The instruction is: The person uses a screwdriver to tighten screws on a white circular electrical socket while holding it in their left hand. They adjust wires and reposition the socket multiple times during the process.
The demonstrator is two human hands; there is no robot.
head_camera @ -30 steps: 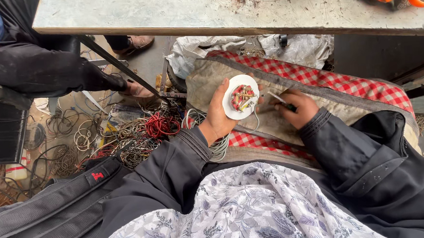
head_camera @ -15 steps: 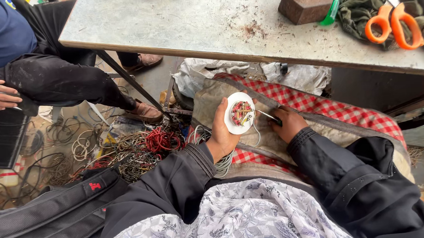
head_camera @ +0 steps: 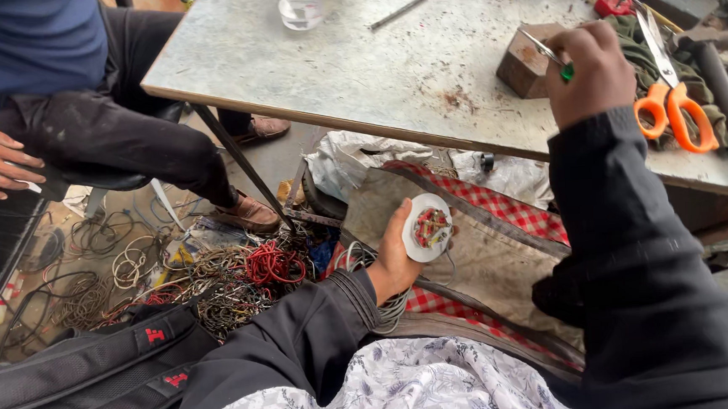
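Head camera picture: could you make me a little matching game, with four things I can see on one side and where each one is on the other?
Things:
1. round white disc
2. orange-handled scissors
3. red wire coil
4. clear cup

Places:
A. on the floor among tangled wires
B. at the far edge of the table
C. in the left hand, over the lap
D. on the table, just right of the raised right hand

Pairs: 1-C, 2-D, 3-A, 4-B
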